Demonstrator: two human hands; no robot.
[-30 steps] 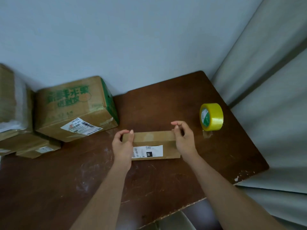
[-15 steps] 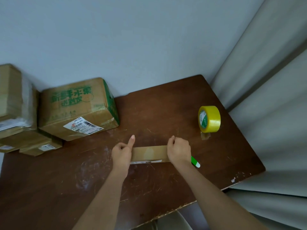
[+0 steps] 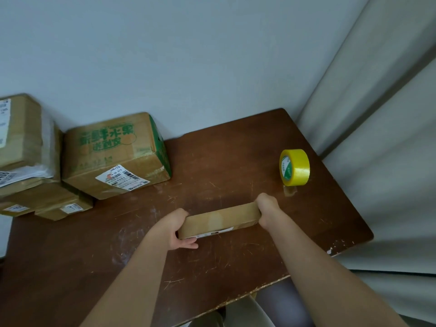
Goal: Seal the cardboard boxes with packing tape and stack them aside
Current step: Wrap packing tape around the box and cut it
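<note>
Both hands grip small box by its ends on tabletop: L hand fingers curled under near corner, R hand wrapped round far end. Tape roll upright beyond R fingers; sealed boxes stacked far left.

a dark brown wooden tabletop fills the lower half of the view, its surface marked with fine pale scratches and a whitish smear toward the near left. its far edge meets a plain pale grey wall. along the right edge hangs a light grey curtain in broad folds, with one dark band running slantwise down toward the far right corner. near the near right corner the finish is chipped in small pale spots, and the near edge shows a raw, light line. below that edge sit a pale rounded shape and a greyish-purple one, too cut off to identify.
</note>
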